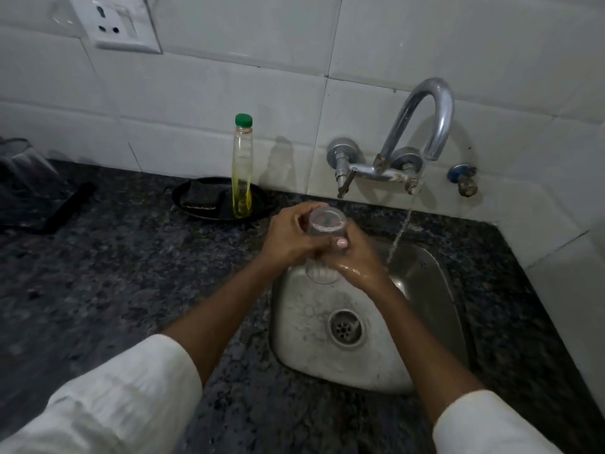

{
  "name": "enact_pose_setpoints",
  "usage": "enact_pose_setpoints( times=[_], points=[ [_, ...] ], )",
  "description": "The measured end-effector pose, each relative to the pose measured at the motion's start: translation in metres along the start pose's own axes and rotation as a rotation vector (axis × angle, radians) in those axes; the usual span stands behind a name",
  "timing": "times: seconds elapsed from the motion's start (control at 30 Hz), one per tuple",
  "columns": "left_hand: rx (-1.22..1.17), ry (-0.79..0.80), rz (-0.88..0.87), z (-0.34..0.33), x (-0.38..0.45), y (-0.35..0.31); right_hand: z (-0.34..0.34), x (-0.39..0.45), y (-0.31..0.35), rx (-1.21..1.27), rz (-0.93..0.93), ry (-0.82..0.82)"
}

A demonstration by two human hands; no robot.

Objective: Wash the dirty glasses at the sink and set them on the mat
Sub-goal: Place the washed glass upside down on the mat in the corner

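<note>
Both hands (327,247) around glass (324,237), bottle (242,172) behind.

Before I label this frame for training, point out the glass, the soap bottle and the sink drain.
glass (326,221): head view, on its clear upper wall.
soap bottle (242,172): head view, mid-body.
sink drain (344,328): head view, strainer centre.

No legible text or labels anywhere
</note>
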State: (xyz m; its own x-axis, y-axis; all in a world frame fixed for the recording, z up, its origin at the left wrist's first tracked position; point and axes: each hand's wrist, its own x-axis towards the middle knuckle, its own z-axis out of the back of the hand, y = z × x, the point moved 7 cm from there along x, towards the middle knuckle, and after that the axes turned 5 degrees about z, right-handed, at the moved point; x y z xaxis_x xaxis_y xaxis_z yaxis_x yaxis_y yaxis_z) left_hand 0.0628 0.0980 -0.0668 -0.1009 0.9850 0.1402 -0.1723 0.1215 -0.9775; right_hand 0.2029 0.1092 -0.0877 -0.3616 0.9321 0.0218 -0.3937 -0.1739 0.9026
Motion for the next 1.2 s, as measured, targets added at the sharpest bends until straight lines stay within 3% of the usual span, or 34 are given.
enact_pose_setpoints(
  times=[0.1, 0.2, 0.3, 0.43, 0.63, 0.87, 1.2],
  points=[
    [-0.041, 0.099, 0.082, -0.018, -0.013, -0.011, 0.02, -0.016, 0.011, -0.094, 0.041, -0.182],
    [-0.166, 0.199, 0.244, -0.026, -0.033, -0.014, 0.044, -0.042, 0.014, -0.16, 0.024, -0.232],
    [-0.136, 0.212, 0.386, -0.017, -0.056, -0.006, 0.059, -0.064, 0.014, -0.161, 0.0, -0.274],
    [0.006, 0.173, 0.444, 0.006, -0.079, 0.002, 0.062, -0.08, 0.02, -0.173, -0.006, -0.25],
    [0.017, 0.12, 0.434, 0.057, -0.098, -0.008, 0.033, -0.074, 0.055, -0.191, 0.039, -0.196],
    [0.011, -0.05, 0.444, 0.176, -0.12, 0.001, -0.075, -0.02, 0.112, -0.204, 0.128, -0.05],
    [0.048, -0.448, 0.515, 0.441, -0.167, 0.055, -0.339, 0.096, 0.226, -0.186, 0.289, 0.142]
  ],
)
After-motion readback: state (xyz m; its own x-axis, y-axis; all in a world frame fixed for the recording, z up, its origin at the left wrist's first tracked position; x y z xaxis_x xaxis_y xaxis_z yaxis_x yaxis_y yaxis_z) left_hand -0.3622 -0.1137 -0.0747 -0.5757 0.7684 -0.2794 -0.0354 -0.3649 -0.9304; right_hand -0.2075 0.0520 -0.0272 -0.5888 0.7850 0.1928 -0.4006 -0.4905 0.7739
